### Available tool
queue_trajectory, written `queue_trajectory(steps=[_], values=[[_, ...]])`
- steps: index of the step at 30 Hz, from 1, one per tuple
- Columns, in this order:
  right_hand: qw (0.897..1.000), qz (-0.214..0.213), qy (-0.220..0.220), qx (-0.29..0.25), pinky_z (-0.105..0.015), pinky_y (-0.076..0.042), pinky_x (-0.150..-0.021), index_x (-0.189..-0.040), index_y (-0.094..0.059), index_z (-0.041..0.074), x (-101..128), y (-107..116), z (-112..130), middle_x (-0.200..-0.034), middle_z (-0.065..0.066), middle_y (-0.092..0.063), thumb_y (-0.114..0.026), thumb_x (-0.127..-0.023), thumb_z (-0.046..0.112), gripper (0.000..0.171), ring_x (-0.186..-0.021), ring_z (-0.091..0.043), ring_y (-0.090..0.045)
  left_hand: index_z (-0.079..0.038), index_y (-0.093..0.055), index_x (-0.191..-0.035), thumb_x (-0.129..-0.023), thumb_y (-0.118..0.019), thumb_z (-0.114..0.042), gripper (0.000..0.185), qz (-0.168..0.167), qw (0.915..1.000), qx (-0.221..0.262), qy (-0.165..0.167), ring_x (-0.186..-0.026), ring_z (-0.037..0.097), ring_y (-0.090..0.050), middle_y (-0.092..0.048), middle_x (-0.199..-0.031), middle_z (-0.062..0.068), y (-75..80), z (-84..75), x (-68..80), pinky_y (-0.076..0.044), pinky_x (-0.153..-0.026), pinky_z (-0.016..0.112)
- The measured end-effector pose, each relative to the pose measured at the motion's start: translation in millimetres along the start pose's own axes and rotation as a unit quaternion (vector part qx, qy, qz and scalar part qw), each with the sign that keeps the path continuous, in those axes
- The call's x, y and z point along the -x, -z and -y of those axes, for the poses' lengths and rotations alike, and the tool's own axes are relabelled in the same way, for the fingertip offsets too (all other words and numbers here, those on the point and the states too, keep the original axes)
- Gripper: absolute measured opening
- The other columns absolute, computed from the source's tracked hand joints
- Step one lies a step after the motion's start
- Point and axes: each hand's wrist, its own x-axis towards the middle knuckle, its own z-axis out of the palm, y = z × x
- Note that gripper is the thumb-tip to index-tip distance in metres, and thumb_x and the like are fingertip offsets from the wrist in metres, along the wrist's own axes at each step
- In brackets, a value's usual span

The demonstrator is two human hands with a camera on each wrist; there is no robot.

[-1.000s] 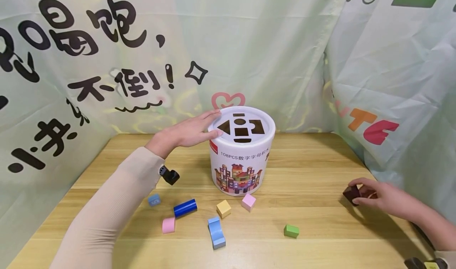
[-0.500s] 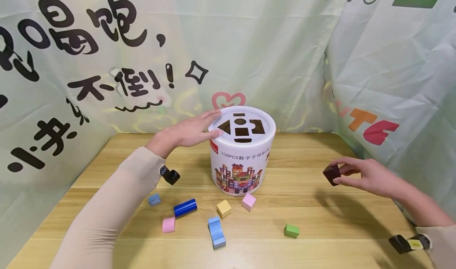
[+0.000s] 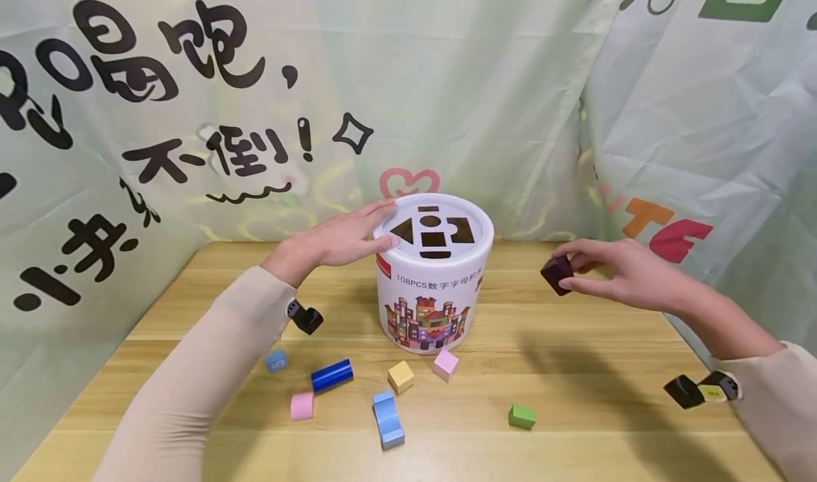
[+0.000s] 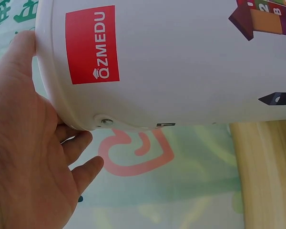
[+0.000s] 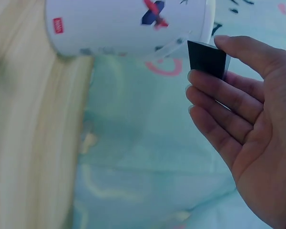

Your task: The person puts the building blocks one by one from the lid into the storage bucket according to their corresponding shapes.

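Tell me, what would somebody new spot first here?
Probably the white tub in the middle of the table, with shape holes in its lid. The left hand rests flat on its rim, and the right hand holds a dark block in the air beside it. Small coloured blocks lie in front.

Left hand (image 3: 338,239) lies flat with fingers straight; right hand (image 3: 622,273) hangs raised, its grip pinched.

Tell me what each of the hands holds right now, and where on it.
The right hand pinches a dark block by opposite faces, thumb against fingertips. The left hand holds nothing; it rests against the white bucket at its lid rim.
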Motion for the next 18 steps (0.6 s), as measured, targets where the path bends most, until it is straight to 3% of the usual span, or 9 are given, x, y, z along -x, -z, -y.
queue_trajectory(steps=[9,18], values=[[1.0,-0.011,0.021,0.011,-0.027,-0.05,-0.066,-0.122,-0.065,0.016,-38.9,14.6,33.9,-0.093,0.013,-0.071,-0.076,-0.087,0.022,0.037,-0.082,-0.004,-0.066,-0.019,-0.011,-0.159,-0.093,-0.032,-0.072,0.087,-0.002,1.0,0.003,-0.002,-0.146,0.026,-0.018,-0.006,-0.164,-0.001,-0.9,-0.3,0.6,-0.025,-0.113,0.051],[1.0,-0.005,-0.003,-0.004,-0.036,-0.052,-0.07,-0.121,-0.066,0.012,-84.6,14.8,63.2,-0.09,0.009,-0.071,-0.071,-0.091,0.03,0.035,-0.084,-0.008,-0.066,-0.02,-0.011,-0.159,-0.094,-0.033,-0.071,0.086,-0.005,1.0,0.005,0.0,-0.146,0.026,-0.019,-0.006,-0.164,-0.001,-0.5,0.7,0.4,-0.025,-0.113,0.05]])
